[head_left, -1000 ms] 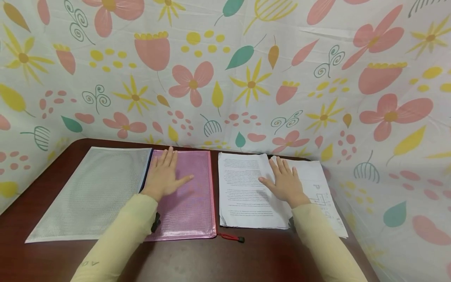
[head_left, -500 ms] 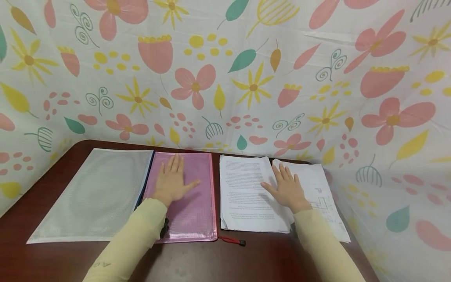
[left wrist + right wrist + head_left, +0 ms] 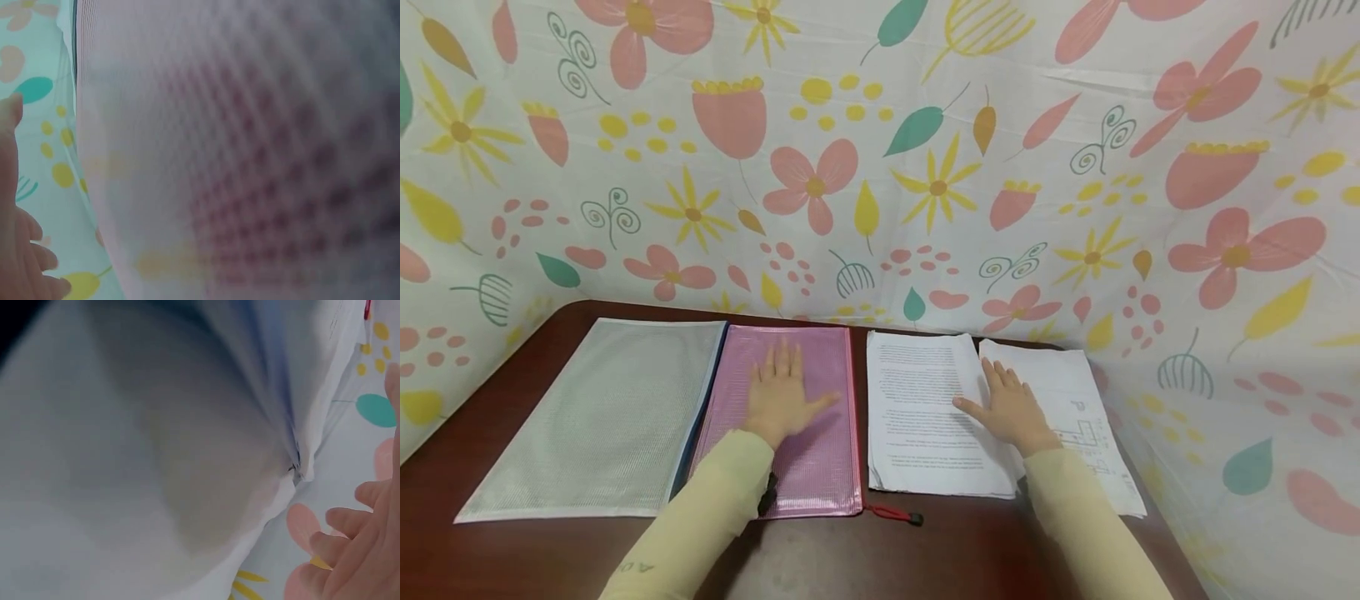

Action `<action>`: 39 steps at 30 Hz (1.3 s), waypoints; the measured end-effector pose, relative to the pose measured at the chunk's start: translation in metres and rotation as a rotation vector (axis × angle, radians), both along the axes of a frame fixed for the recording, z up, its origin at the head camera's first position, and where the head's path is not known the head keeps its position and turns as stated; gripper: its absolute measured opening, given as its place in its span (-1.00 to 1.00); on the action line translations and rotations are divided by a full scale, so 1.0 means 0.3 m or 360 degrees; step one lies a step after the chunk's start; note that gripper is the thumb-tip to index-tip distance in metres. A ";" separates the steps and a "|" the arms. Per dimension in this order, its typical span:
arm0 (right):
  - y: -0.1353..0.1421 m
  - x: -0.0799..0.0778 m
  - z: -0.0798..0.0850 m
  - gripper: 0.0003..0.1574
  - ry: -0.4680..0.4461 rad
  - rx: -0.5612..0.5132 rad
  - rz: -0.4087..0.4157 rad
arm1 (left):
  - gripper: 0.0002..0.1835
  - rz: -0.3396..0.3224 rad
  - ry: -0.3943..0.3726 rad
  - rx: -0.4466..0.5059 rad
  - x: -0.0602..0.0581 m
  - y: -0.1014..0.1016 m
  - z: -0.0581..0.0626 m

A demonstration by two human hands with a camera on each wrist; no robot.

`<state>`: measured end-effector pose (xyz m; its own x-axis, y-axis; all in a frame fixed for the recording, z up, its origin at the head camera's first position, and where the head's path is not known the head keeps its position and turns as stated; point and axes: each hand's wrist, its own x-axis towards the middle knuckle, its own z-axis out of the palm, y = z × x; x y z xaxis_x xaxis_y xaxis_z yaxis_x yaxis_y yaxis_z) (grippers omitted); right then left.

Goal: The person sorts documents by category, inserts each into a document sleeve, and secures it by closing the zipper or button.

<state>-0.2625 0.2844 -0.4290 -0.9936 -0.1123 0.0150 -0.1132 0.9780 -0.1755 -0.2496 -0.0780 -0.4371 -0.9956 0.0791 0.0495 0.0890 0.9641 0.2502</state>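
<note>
In the head view my left hand [image 3: 781, 400] is spread flat over the pink mesh zip pouch [image 3: 822, 358], palm down with the thumb pointing right. The same pouch [image 3: 137, 156] fills most of the left wrist view, a blurred hand shadow on it. My right hand [image 3: 1015, 412], fingers straight, hovers over the line between two piles of paper: a printed stack [image 3: 925, 450] and a second one [image 3: 1051, 371] bearing sketched figures. The right wrist view has the fingers [image 3: 350, 522] beside the white sheets [image 3: 75, 487]. Neither hand grips anything.
To the left of the pink pouch lies a whitish mesh zip pouch [image 3: 602, 417] with a blue edge. A red zipper pull [image 3: 891, 513] sticks out onto the dark wooden table [image 3: 820, 562]. Floral cloth [image 3: 887, 208] hangs behind and at both sides.
My left hand has moved to the right across the pink pouch and slightly back toward me. The right hand has shifted only a little toward me. Pouches and papers stay in place.
</note>
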 end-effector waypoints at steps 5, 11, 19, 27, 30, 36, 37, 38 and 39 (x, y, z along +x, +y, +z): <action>0.007 0.003 -0.017 0.41 -0.0100 -0.0053 -0.0084 | 0.21 0.0061 -0.0122 0.0060 0.014 0.041 -0.001; 0.008 0.003 -0.019 0.52 -0.0221 -0.0053 -0.0192 | 0.23 0.0125 -0.0221 0.0106 0.030 0.081 0.008; -0.013 0.005 -0.005 0.46 -0.0276 -0.0103 -0.0196 | 0.15 0.0133 -0.0291 0.0173 0.059 0.135 0.026; -0.046 -0.002 0.018 0.45 -0.0356 -0.0222 -0.0293 | 0.18 0.0133 -0.0352 0.0181 0.069 0.171 0.025; -0.049 -0.007 0.030 0.44 -0.0449 -0.0314 -0.0396 | 0.19 0.0120 -0.0366 0.0174 0.066 0.176 0.020; -0.015 -0.010 0.049 0.02 -0.0650 -0.0635 -0.0534 | 0.15 0.0075 -0.0367 0.0172 0.054 0.174 0.011; -0.007 -0.005 0.051 -0.09 -0.0681 -0.0690 -0.0529 | 0.15 0.0066 -0.0364 0.0173 0.051 0.173 0.008; 0.001 0.002 0.053 -0.17 -0.0713 -0.0729 -0.0515 | 0.14 0.0058 -0.0361 0.0177 0.048 0.170 0.005; 0.008 0.011 0.056 -0.22 -0.0751 -0.0761 -0.0489 | 0.14 0.0047 -0.0358 0.0184 0.045 0.166 0.001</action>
<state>-0.2590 0.2869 -0.4122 -0.8920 0.0841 -0.4441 0.3466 0.7578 -0.5529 -0.2361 -0.0281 -0.4368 -0.9844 0.0564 -0.1666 -0.0093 0.9294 0.3690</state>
